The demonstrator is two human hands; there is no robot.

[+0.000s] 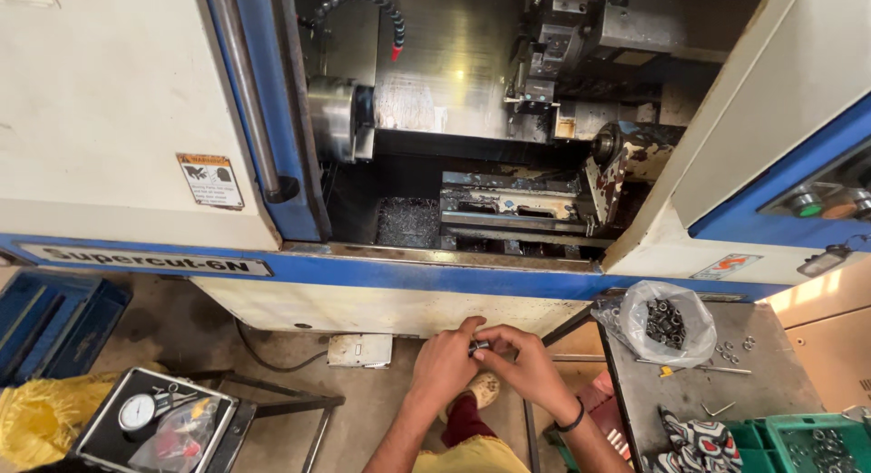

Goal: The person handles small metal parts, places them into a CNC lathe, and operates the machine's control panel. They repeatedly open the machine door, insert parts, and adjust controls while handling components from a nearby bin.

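Note:
Both my hands meet low in the middle of the view, in front of a lathe with its door open. My left hand (445, 364) and my right hand (522, 364) together pinch a small dark metal ring-shaped part (479, 347) between the fingertips. A black band sits on my right wrist. Above, inside the machine, the round steel chuck (337, 119) is at the left and the tool turret (562, 47) at the upper right.
A clear plastic bag of small dark metal parts (667, 321) lies on a grey metal table (780, 369) at the right, with loose parts and a green crate (807, 441). A dial gauge in a black case (150, 419) sits lower left. Blue crate (50, 319) far left.

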